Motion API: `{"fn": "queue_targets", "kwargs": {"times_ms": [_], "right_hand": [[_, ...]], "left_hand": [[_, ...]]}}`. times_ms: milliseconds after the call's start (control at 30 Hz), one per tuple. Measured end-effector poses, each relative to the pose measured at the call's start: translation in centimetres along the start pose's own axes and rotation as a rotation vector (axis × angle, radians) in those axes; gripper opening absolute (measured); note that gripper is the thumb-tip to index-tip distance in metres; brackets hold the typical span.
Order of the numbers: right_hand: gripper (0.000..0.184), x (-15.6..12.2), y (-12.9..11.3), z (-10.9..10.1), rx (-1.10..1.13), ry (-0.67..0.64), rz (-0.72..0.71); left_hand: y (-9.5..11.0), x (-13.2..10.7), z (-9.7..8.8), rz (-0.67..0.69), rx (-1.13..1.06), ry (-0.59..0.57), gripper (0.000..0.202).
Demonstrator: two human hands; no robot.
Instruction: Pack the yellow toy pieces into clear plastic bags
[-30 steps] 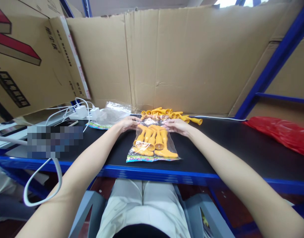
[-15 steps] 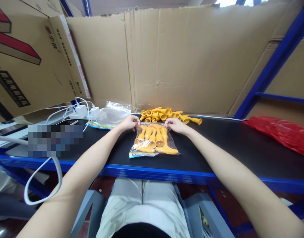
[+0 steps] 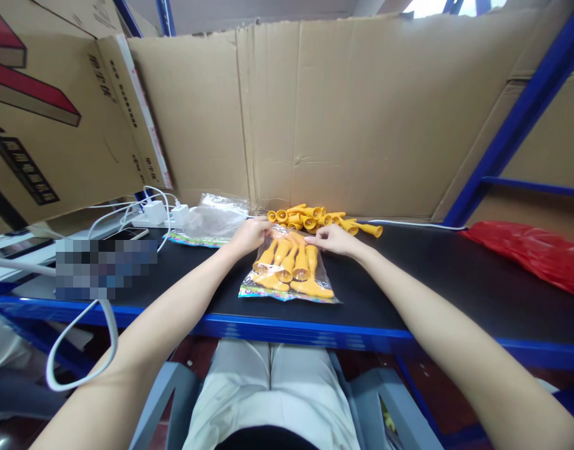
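A clear plastic bag (image 3: 326, 284) with a colourful printed strip along its near edge lies on the black tabletop before me. Inside it are several orange-yellow plastic pieces (image 3: 287, 257), each with a flared, cup-like end; some look foot-shaped. My left hand (image 3: 253, 236) pinches the bag's far left corner, its fingertips partly hidden. At the far right corner, my right hand (image 3: 332, 239) has thumb and fingers closed on the bag's edge. Just behind both hands is a loose pile of similar orange-yellow pieces (image 3: 310, 219).
Flat clear bags (image 3: 214, 219) lie to the left, beside white chargers (image 3: 154, 212) with tangled cables and a phone (image 3: 137, 234). A red plastic bag (image 3: 530, 253) is at the right. Cardboard (image 3: 361, 119) walls the back; a blue rail (image 3: 305, 331) edges the table.
The bag's near edge has shifted slightly toward me and its pieces have settled differently. My left hand has moved a little right, and my right hand slightly left along the far edge.
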State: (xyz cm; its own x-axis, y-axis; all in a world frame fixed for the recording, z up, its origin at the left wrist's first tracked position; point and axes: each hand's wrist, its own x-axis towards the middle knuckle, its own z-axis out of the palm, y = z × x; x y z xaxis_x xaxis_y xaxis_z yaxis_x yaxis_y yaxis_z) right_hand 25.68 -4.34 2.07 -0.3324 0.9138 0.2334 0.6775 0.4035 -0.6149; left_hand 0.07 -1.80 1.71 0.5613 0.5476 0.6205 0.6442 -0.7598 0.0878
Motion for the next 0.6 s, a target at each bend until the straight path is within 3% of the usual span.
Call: {"fn": "queue_targets", "kwargs": {"times_ms": [100, 167, 367, 500, 600], "right_hand": [[0.038, 0.2, -0.3, 0.5, 0.136, 0.073, -0.059], [0.043, 0.2, -0.7, 0.7, 0.231, 0.054, -0.073], [0.037, -0.7, -2.0, 0.3, 0.299, -0.207, -0.021], [0.034, -1.1, -2.3, 0.3, 0.477, -0.384, 0.132], [0.03, -1.1, -2.2, 0.2, 0.599, -0.415, 0.199]], "left_hand": [[0.6, 0.0, -0.2, -0.005, 0.017, 0.028, 0.021], [1.0, 0.0, -0.3, -0.003, 0.016, 0.058, 0.021], [2.4, 0.0, 0.0, -0.016, -0.018, 0.078, 0.022], [2.8, 0.0, 0.2, -0.041, -0.045, 0.027, 0.022], [2.9, 0.1, -0.1, -0.023, -0.095, 0.015, 0.024]]}}
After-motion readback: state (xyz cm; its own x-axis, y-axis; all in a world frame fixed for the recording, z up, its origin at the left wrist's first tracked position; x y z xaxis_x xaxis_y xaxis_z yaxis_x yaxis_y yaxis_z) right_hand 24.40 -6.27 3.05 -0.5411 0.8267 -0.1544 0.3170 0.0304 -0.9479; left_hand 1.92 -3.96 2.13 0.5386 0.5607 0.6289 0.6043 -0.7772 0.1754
